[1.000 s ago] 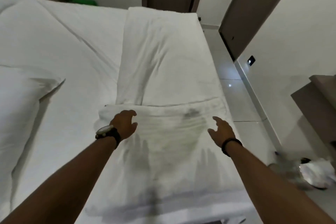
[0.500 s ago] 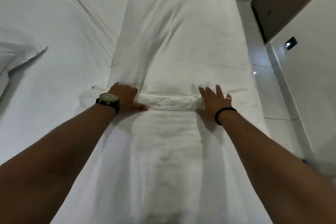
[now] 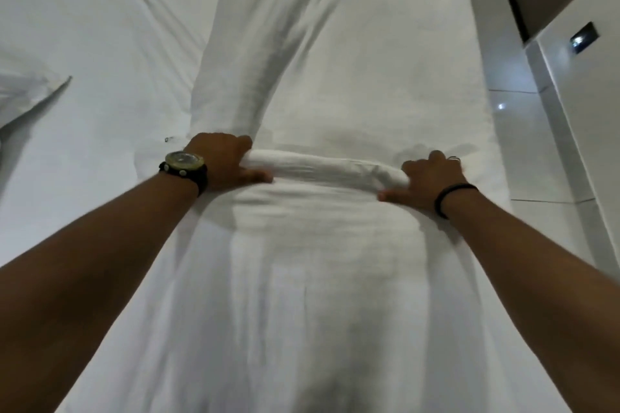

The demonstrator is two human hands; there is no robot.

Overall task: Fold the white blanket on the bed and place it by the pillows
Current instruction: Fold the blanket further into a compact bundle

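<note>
While both hands (image 3: pixel 221 161) (image 3: pixel 432 178) clutch blanket (image 3: pixel 335 77) fold, pillow (image 3: pixel 27 94) lies left.

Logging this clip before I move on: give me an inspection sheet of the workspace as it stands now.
Surface: bed with a creased white sheet.
Job's things: white blanket laid as a long strip, its near part bunched into a fold; pillow corner at left edge.
Clutter: nothing seen.
Hands: left hand and right hand each closed on one end of the fold.
Cables: nothing seen.
Surroundings: tiled floor to the right, wall with a dark switch plate.
</note>
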